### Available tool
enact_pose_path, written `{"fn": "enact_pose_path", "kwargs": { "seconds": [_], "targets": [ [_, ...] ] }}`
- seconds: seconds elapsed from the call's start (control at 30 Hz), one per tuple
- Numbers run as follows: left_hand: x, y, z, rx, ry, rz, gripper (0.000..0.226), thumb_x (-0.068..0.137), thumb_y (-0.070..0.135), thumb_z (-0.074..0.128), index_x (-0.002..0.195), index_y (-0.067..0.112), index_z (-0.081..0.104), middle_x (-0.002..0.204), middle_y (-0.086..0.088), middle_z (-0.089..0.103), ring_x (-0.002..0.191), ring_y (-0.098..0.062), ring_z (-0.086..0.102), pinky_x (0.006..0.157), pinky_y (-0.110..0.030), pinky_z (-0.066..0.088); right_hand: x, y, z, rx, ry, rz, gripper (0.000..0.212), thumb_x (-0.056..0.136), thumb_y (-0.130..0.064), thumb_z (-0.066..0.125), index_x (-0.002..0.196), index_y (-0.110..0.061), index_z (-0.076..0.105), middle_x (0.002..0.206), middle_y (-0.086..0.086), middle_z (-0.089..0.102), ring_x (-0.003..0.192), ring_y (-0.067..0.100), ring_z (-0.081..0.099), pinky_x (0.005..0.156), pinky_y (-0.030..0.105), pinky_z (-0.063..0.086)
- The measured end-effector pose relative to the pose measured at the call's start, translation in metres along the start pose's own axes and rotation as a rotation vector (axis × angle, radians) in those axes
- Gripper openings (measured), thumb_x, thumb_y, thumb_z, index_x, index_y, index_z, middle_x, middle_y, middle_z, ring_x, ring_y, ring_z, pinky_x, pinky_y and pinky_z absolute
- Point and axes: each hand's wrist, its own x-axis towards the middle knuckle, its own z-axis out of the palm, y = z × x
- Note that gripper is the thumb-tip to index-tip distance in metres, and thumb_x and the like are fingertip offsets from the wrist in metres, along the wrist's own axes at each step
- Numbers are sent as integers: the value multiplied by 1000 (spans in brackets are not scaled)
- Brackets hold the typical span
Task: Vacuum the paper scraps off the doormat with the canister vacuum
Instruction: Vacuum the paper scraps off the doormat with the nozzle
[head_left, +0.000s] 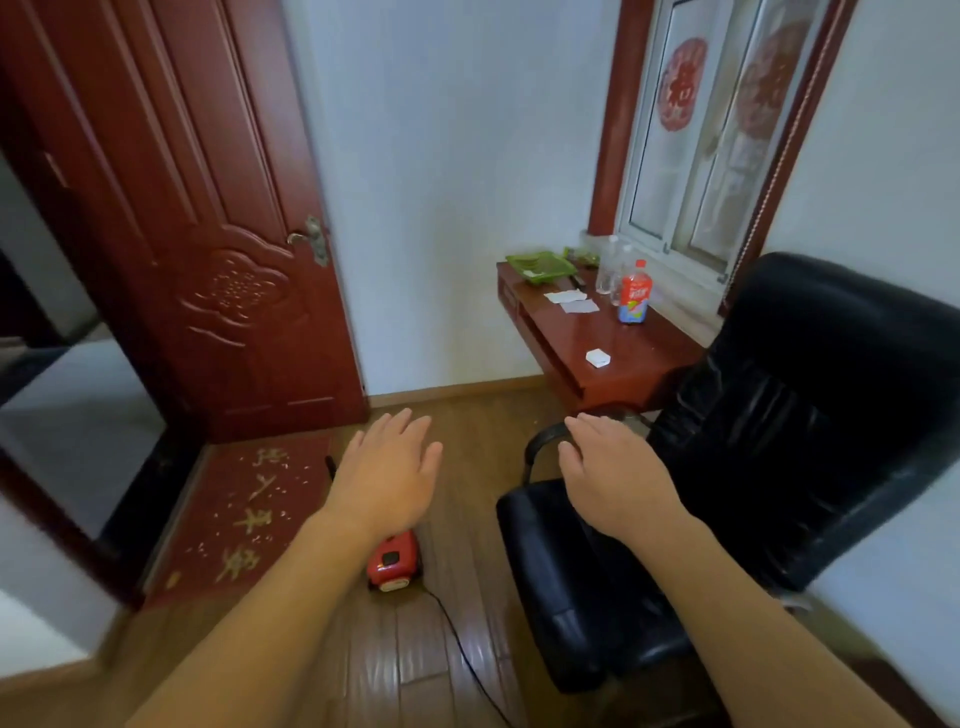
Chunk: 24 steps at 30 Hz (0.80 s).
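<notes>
While pale paper scraps (283, 486) lie scattered over the red doormat (228, 551) at eight o'clock in the view, the red canister vacuum (393, 564) sits on the wooden floor (470, 431) just beside the mat's three o'clock edge, its black cord (467, 654) trailing toward five o'clock. Both hands hover empty, fingers straight and slightly spread: the left hand (387, 467) above the vacuum, the right hand (615, 478) over a black office chair (779, 441). At one o'clock a desk (628, 364) carries a red-labelled bottle (635, 292).
</notes>
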Motion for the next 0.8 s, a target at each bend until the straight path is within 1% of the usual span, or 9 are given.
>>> {"fn": "enact_pose_path", "kwargs": {
  "seconds": [0.1,0.2,0.43,0.53,0.67,0.8],
  "targets": [
    [-10,-38,-13,-19,31,-66,55,107,44,29,158,24,28,167,0,21,155,-20,14,125,-45,14,14,-37,11,36,-35,-57,36,103,-29,39,120,-6,62,124,10,63,118,27,53,102,40,42],
    [-13,-68,-23,-27,68,-132,55,107,44,29,158,24,28,168,2,20,155,-18,14,125,-43,14,29,-69,17,71,-53,-128,36,104,-29,38,122,-9,61,125,8,62,118,23,54,103,36,42],
    [-12,-118,-37,-36,115,-265,55,107,45,29,158,25,30,167,2,22,155,-18,16,126,-43,15,72,-124,32,98,-107,-282,39,107,-33,34,134,-13,54,136,4,57,126,19,49,108,32,37],
    [-3,-136,-40,-29,137,-320,54,107,45,30,157,25,32,166,2,24,154,-18,18,125,-43,16,94,-139,42,112,-144,-323,42,108,-35,33,141,-16,49,143,1,53,133,16,46,112,30,33],
    [15,-147,-44,-23,142,-385,55,107,46,30,158,26,31,166,3,24,154,-17,18,126,-42,15,132,-150,57,123,-166,-386,42,108,-36,32,142,-17,49,142,0,53,132,15,46,111,29,34],
    [42,-153,-50,9,150,-421,55,106,46,30,158,26,30,166,4,25,154,-16,18,126,-41,15,168,-153,68,140,-191,-443,48,108,-38,30,152,-20,38,155,-3,42,144,14,35,118,29,25]
  ]
}}
